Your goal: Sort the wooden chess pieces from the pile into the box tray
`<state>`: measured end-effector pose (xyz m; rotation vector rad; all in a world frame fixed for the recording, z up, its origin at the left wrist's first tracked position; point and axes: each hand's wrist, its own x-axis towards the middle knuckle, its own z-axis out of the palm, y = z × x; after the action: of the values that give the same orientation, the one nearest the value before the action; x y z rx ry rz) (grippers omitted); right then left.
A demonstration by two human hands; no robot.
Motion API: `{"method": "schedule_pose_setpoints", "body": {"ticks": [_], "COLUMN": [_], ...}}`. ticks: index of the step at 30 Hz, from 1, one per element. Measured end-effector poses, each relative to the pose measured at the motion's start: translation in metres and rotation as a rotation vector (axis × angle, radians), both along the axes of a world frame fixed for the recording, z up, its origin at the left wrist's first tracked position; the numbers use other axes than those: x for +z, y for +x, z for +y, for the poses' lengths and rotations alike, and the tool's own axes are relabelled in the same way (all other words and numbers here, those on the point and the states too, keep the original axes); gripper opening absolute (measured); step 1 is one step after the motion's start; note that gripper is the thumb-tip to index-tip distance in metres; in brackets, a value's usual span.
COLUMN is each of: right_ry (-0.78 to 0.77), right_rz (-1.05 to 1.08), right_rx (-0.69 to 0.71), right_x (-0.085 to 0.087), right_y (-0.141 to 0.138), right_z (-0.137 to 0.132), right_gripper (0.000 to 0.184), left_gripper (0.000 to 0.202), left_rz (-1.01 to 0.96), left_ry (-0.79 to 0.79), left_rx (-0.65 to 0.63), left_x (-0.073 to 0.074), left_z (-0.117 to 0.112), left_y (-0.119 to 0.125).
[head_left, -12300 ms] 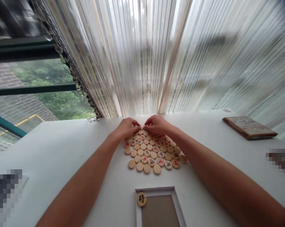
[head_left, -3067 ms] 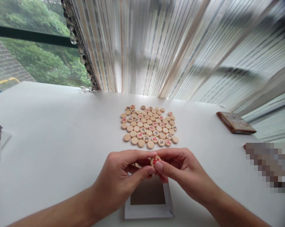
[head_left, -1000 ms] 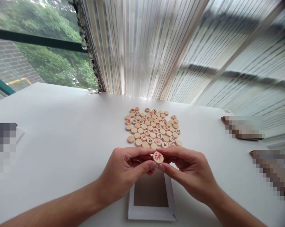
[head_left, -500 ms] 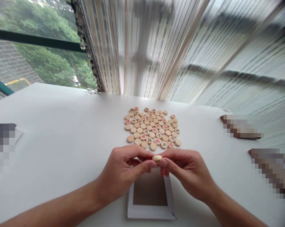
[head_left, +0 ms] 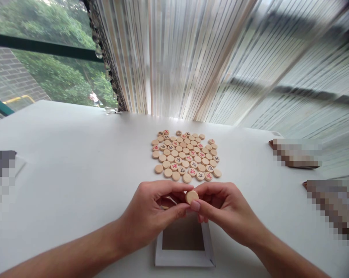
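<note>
My left hand (head_left: 153, 213) and my right hand (head_left: 225, 210) meet above a shallow white box (head_left: 184, 259) at the near edge of the table. Both pinch one round wooden chess piece (head_left: 191, 197) between thumb and fingertips; its blank side faces me. Another piece seems tucked inside my left fingers, mostly hidden. Beyond the hands lies a flat cluster of several wooden chess pieces (head_left: 185, 156), some marked in red, some in black, some blank side up.
The white table (head_left: 76, 162) runs back to a striped sheer curtain (head_left: 209, 58) and a window at the left. A brown flat object (head_left: 296, 156) lies at the right, with blurred-out patches at the right and left edges.
The piece between my fingers has been turned over: a second ago its red character faced me, then it stood edge-on, now its blank side shows. Both hands stayed in place.
</note>
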<state>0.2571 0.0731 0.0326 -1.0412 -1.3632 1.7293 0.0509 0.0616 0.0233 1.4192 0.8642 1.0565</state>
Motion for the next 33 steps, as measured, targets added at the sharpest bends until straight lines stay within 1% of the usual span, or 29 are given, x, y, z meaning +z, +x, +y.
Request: {"method": "schedule_pose_setpoints", "body": {"ticks": [3,9,12,14,18,22,28,31,33], "right_ry": [-0.028,-0.013,-0.009,-0.012,0.006,0.020,-0.018,-0.015,-0.028], "right_rz": [0.017,-0.045,-0.055,-0.047,-0.013,0.041,0.120,0.137,0.151], "right_rx": [-0.011,-0.015,0.000,0.012,0.038,0.064,0.078,0.089,0.090], "right_x": [-0.001,-0.002,0.000,0.002,0.003,0.000,-0.007,-0.007,-0.005], "right_y": [-0.002,-0.002,-0.001,-0.001,0.000,0.004,0.007,0.007,0.005], "right_z": [-0.002,-0.002,-0.002,-0.002,-0.001,0.000,0.000,0.000,0.000], "right_gripper": [0.025,0.025,0.024,0.025,0.028,0.031,0.024,0.023,0.021], "left_gripper": [0.026,0.024,0.027,0.027,0.023,0.027,0.034,0.035,0.034], "left_rz": [0.050,0.160,0.198,0.176,0.091,0.051,-0.056,-0.122,-0.140], "left_ry": [0.072,0.346,0.395,0.367,0.245,0.175,0.031,-0.028,-0.045], "left_rx": [-0.013,0.017,0.015,0.001,-0.059,-0.065,-0.074,-0.088,-0.075], "left_x": [-0.001,-0.005,-0.004,-0.003,0.000,0.001,0.001,0.003,0.004], "left_z": [0.000,-0.002,-0.002,-0.002,0.000,0.001,0.000,0.000,0.000], "left_y": [0.000,-0.001,-0.001,0.000,0.001,-0.001,-0.002,-0.001,0.000]}}
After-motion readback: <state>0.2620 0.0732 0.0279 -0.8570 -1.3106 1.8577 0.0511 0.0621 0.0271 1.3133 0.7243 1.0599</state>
